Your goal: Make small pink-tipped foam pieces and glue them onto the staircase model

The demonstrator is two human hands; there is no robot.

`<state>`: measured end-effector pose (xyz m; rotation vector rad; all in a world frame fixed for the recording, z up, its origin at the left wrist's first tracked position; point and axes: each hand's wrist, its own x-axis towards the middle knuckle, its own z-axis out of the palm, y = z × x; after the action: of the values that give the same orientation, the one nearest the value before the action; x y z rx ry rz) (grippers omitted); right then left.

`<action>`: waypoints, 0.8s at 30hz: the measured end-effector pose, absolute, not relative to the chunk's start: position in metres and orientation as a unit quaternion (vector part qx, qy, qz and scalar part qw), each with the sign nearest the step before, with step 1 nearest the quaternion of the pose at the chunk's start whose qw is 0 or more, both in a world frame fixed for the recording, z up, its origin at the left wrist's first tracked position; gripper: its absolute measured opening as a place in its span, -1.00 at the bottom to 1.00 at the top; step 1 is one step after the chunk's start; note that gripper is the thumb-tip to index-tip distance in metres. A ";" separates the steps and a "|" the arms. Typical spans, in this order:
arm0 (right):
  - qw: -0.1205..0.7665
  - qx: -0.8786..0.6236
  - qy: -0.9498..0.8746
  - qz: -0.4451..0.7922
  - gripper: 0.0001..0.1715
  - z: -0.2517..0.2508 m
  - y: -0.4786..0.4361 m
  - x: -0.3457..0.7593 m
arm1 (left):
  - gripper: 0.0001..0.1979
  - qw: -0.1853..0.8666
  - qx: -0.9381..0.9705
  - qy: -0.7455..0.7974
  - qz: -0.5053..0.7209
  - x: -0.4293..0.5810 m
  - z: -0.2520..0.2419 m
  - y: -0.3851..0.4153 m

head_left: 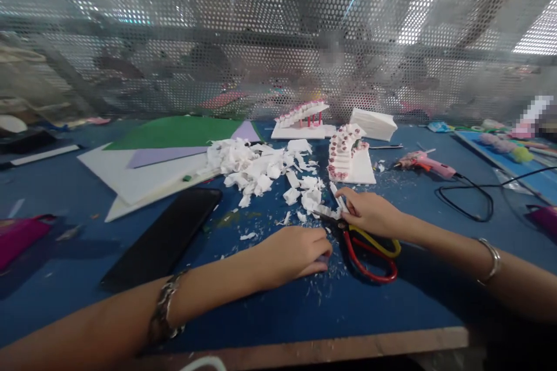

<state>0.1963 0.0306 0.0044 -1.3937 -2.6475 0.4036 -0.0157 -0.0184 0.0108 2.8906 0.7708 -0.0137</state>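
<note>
My right hand pinches a small white strip just in front of a white model staircase. Beneath it lie scissors with red and yellow handles, their blades partly among white scraps. My left hand rests on the table left of the scissors, its fingers curled and closed; a bit of something greyish shows at the fingertips, too hidden to name. A heap of torn white scraps spreads beyond both hands. The model staircase has dark reddish bits along its steps.
Farther back stands a second stair model with red posts. A pink glue gun lies right, its black cable trailing. At left are a black phone-like slab, white boards and a green sheet. A perforated metal screen closes the back.
</note>
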 end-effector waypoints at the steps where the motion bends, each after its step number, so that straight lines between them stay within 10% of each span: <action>1: 0.066 -0.463 -0.875 0.128 -0.58 0.004 0.032 0.196 | -0.82 0.066 0.967 0.247 -0.011 -0.017 0.012 -0.018; 12: 0.021 -0.302 -0.951 0.068 -0.61 0.007 0.051 0.206 | -0.85 0.054 0.977 0.204 -0.004 -0.018 0.014 -0.013; 24: 0.050 -0.174 -0.935 -0.307 -0.78 0.023 0.052 0.211 | -0.68 0.396 0.837 0.353 0.138 -0.031 0.026 -0.002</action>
<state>0.2112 0.0521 0.0234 -0.5288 -2.8454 -0.9336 -0.0314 -0.0021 0.0263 2.1205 0.8938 0.3498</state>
